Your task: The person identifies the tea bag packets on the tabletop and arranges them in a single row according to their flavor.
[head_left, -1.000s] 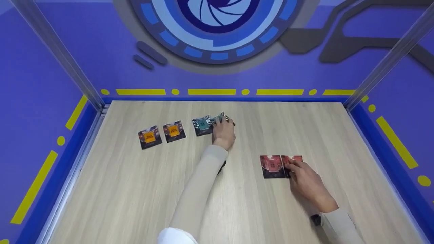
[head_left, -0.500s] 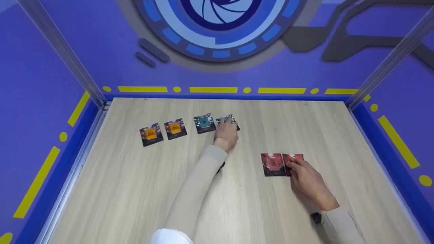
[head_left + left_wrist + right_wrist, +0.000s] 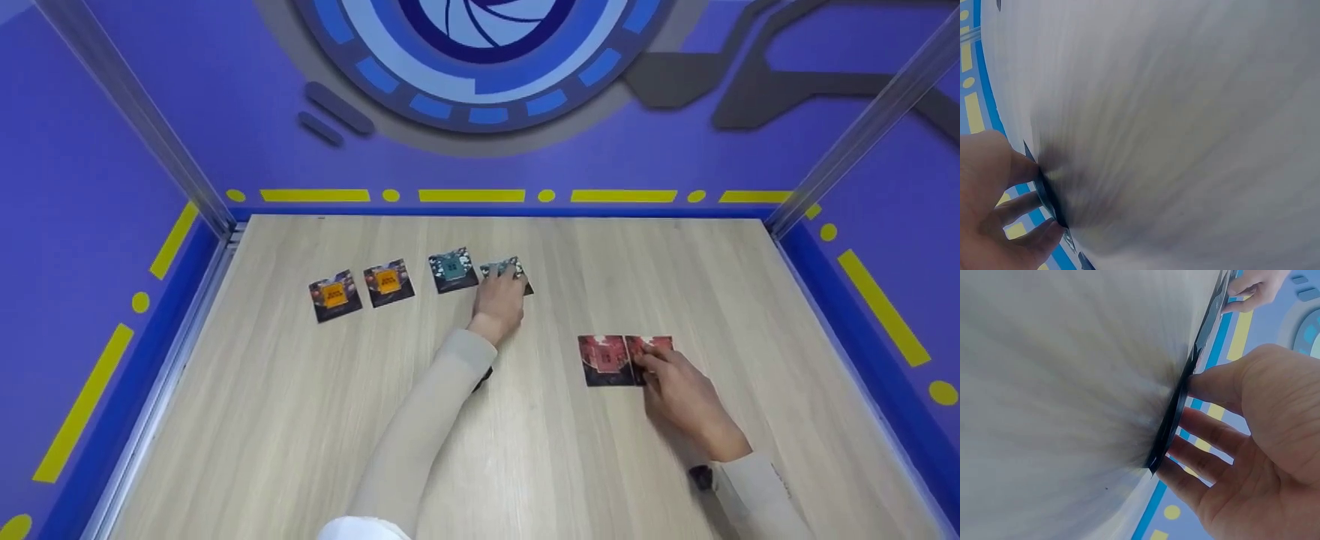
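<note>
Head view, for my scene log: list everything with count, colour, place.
Orange pieces: two, orange and black, table's left
Teal pieces: two, teal and black, centre back
Red pieces: two, red and black, centre right
Table: one, pale wood, foreground
Walls: three, purple with yellow marks, back and sides
Round emblem: one, blue and white, back wall
Metal posts: two, grey, back corners
Wrist gear: two, black, wrists
White cloth: one, white, bottom edge
Sleeves: two, beige, forearms
Left hand: one, bare, on right teal piece
Right hand: one, bare, on right red piece
</note>
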Action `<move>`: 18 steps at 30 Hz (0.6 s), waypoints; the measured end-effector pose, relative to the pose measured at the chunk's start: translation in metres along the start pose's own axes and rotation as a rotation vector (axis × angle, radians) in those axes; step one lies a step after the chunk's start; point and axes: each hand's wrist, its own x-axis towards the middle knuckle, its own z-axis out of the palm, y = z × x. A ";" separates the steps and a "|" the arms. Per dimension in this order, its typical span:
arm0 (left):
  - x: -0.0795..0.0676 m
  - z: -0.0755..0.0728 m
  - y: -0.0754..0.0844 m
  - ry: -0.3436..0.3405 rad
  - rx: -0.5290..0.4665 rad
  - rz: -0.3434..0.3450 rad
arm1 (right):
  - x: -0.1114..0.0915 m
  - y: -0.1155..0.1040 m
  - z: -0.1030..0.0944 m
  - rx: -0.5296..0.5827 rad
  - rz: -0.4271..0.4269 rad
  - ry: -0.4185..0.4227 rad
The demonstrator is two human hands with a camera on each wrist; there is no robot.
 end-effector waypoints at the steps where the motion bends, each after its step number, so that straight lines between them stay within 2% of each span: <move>1: -0.001 0.000 0.000 -0.001 0.006 0.006 | 0.000 0.000 0.000 0.000 0.001 -0.001; 18: -0.026 0.001 0.003 0.033 -0.024 0.071 | 0.002 -0.001 -0.002 -0.008 0.011 -0.004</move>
